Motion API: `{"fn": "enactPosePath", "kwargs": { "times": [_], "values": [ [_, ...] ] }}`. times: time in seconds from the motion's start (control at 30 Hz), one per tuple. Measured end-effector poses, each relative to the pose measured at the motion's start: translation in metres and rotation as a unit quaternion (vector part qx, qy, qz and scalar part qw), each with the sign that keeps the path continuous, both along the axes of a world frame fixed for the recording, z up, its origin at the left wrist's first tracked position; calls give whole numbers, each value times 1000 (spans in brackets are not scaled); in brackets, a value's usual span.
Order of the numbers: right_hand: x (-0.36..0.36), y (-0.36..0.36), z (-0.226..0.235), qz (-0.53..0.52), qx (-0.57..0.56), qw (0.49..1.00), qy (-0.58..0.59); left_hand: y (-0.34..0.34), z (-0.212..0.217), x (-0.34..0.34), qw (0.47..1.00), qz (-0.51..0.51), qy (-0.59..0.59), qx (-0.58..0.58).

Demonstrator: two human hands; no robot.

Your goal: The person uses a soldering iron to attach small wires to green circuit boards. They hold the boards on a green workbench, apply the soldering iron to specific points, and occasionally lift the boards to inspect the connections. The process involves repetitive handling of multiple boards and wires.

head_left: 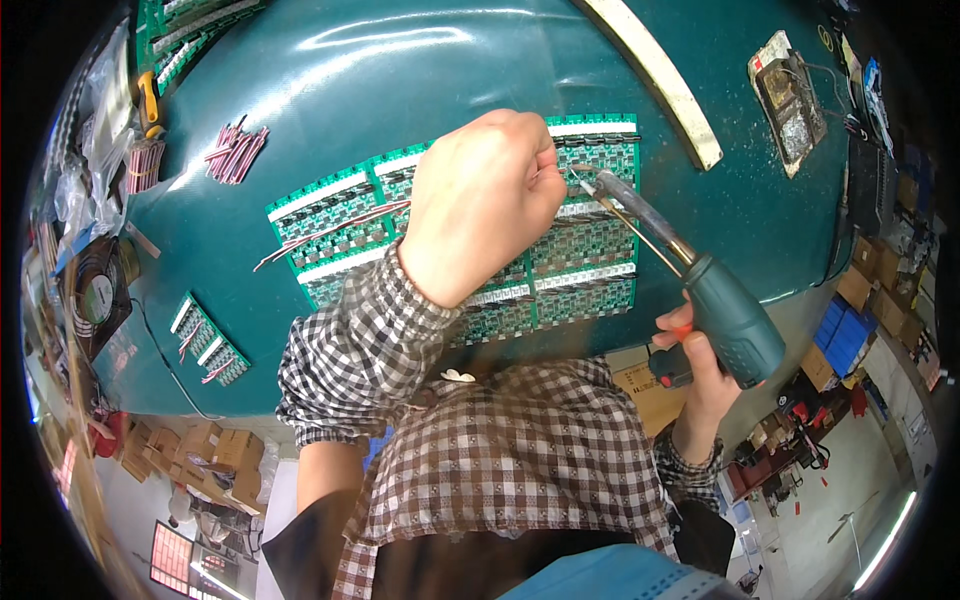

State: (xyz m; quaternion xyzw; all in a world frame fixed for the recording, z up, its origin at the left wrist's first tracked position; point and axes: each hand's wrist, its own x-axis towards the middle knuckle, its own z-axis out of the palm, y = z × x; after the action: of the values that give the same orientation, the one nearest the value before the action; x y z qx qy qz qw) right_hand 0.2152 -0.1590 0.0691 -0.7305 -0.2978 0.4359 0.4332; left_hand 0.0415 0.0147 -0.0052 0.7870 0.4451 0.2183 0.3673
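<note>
My left hand (485,205) is closed in a fist above a panel of green circuit boards (585,255). Thin red, white and black wires (330,235) run out of it to the left across the boards; the fingertips' grip is partly hidden. In my right hand (705,370) is a dark green soldering gun (735,315), its fingers around the handle near the red trigger. The gun's metal tip and thin feed tube reach up-left to the boards, just right of my left fingers. Whether the tip touches a board or wire I cannot tell.
On the green mat lie a bundle of wires (238,152), a small board strip (208,338) and a worn tray (788,105). A curved white bar (655,80) stretches beyond the boards. A round fan (98,295) stands at left; more boards (190,30) sit far left.
</note>
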Motion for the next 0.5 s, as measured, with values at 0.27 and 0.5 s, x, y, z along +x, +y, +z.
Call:
{"fn": "enactPosePath", "kwargs": {
  "times": [0.27, 0.5],
  "values": [
    [0, 0, 2, -9, 2, 999, 38, -1, 0, 0, 1000, 8, -6, 0],
    [0, 1, 2, -5, -3, 999, 32, -1, -1, 0, 1000, 6, -6, -1]
  ]
}}
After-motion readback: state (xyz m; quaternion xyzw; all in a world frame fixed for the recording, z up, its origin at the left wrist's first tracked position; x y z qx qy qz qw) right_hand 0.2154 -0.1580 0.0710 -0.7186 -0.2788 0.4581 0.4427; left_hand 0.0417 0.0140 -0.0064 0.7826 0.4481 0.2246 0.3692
